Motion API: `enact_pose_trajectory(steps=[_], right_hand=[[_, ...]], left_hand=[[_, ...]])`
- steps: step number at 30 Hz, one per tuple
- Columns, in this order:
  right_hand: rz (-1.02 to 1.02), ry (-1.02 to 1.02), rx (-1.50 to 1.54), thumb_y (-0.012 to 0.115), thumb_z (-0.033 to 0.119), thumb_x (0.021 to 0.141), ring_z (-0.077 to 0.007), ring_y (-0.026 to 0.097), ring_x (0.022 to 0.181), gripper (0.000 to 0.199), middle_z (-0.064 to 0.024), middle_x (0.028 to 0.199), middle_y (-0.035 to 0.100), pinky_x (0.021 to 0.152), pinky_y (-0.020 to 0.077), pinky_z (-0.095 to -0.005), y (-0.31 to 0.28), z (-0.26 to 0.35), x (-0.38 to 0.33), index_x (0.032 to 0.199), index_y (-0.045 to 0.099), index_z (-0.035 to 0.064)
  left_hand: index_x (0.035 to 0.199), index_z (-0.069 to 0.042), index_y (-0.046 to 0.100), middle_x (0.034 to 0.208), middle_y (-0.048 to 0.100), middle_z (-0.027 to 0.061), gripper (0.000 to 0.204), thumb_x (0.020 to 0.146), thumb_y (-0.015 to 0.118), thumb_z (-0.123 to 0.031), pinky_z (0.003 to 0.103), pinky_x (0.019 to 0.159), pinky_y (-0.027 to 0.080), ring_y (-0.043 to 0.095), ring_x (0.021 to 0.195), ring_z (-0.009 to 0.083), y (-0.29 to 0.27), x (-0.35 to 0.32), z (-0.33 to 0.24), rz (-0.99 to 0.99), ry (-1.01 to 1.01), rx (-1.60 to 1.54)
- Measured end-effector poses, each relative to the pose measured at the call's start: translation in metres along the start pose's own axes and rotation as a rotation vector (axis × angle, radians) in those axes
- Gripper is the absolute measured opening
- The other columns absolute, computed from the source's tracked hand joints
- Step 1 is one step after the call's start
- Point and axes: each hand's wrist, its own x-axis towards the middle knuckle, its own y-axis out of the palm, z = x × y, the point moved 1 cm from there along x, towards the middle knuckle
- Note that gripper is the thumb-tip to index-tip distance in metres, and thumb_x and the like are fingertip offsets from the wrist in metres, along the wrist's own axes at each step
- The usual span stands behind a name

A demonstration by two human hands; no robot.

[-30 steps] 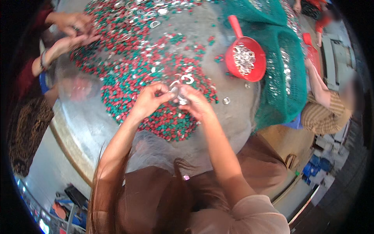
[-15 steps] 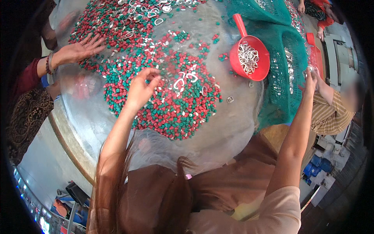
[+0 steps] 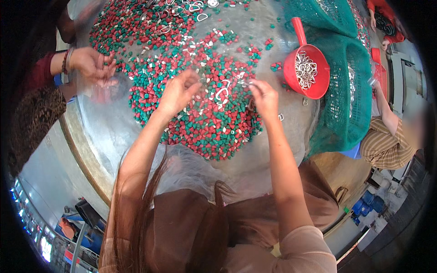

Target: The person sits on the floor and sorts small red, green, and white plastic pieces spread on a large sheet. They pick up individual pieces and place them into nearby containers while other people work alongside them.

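My left hand (image 3: 180,94) hovers over a broad pile of small red and green cone-shaped pieces (image 3: 218,136). Its fingers are loosely curled with a gap to the thumb, slightly blurred, and I see nothing between them. To its right, my right hand (image 3: 265,99) is closed in a pinch on a small silvery metal piece (image 3: 246,83), whose exact kind I cannot make out. Between both hands, a larger silver D-shaped ring (image 3: 221,94) rests on the pile, among scattered white chips.
A red handled scoop (image 3: 322,75) containing silver metal rings (image 3: 306,70) sits to the right, beside green mesh-covered baskets (image 3: 364,93). More metal rings (image 3: 201,17) lie on the far pile. A co-worker's hand (image 3: 93,66) is at the left; another person (image 3: 387,141) sits at the right.
My right hand has come from the far right, beyond the baskets, to above the pile. My left hand has shifted slightly right. The co-worker's left-side hand has gone from spread to curled.
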Motion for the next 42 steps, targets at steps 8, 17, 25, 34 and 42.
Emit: enact_pose_trajectory(steps=[8, 17, 25, 34, 42], right_hand=[[0.011, 0.569, 1.364, 0.054, 0.01, 0.081, -0.0214, 0.058, 0.089, 0.021, -0.008, 0.091, 0.058, 0.075, 0.0458, -0.0319, -0.036, -0.009, -0.015, 0.101, 0.055, 0.0028], [-0.023, 0.808, 1.267, 0.065, 0.03, 0.082, -0.0234, 0.059, 0.081, 0.031, -0.0106, 0.088, 0.058, 0.068, 0.0502, -0.0362, -0.015, -0.027, -0.021, 0.097, 0.058, 0.0029], [0.172, 0.297, -0.016, 0.072, 0.009, 0.073, -0.0287, 0.06, 0.097, 0.044, -0.0164, 0.109, 0.06, 0.084, 0.0474, -0.0365, -0.015, -0.002, -0.031, 0.115, 0.06, 0.0049], [0.116, 0.213, -0.148, 0.069, 0.007, 0.075, -0.0232, 0.061, 0.094, 0.036, -0.0136, 0.107, 0.06, 0.08, 0.0479, -0.0325, -0.013, -0.008, -0.047, 0.11, 0.061, 0.0053], [-0.012, 0.377, 0.251, 0.06, 0.005, 0.083, -0.0182, 0.058, 0.075, 0.022, -0.0079, 0.091, 0.062, 0.068, 0.0489, -0.0307, -0.026, -0.034, -0.058, 0.104, 0.064, 0.002]], left_hand=[[0.104, -0.004, 0.06, 0.074, 0.065, 0.0072, 0.027, 0.082, 0.065, -0.018, 0.03, 0.059, 0.048, 0.063, 0.068, 0.0135, 0.036, 0.005, -0.007, 0.121, -0.04, 0.102], [0.084, -0.004, 0.061, 0.069, 0.063, 0.0131, 0.017, 0.077, 0.066, -0.019, 0.042, 0.065, 0.049, 0.064, 0.069, 0.03, 0.048, 0.003, -0.019, 0.045, 0.033, 0.497], [0.086, -0.003, 0.063, 0.068, 0.065, 0.0107, 0.019, 0.076, 0.066, -0.019, 0.035, 0.062, 0.049, 0.065, 0.062, 0.0207, 0.011, 0.001, -0.031, 0.06, -0.022, 0.181], [0.088, -0.003, 0.06, 0.072, 0.063, 0.003, 0.015, 0.08, 0.066, -0.014, 0.026, 0.06, 0.047, 0.058, 0.064, 0.009, 0.011, -0.003, -0.038, 0.06, 0.022, 0.11], [0.088, -0.003, 0.061, 0.074, 0.063, 0.0043, 0.014, 0.08, 0.065, -0.012, 0.027, 0.064, 0.047, 0.06, 0.07, 0.0119, 0.005, -0.009, -0.051, 0.013, 0.071, 0.175]])
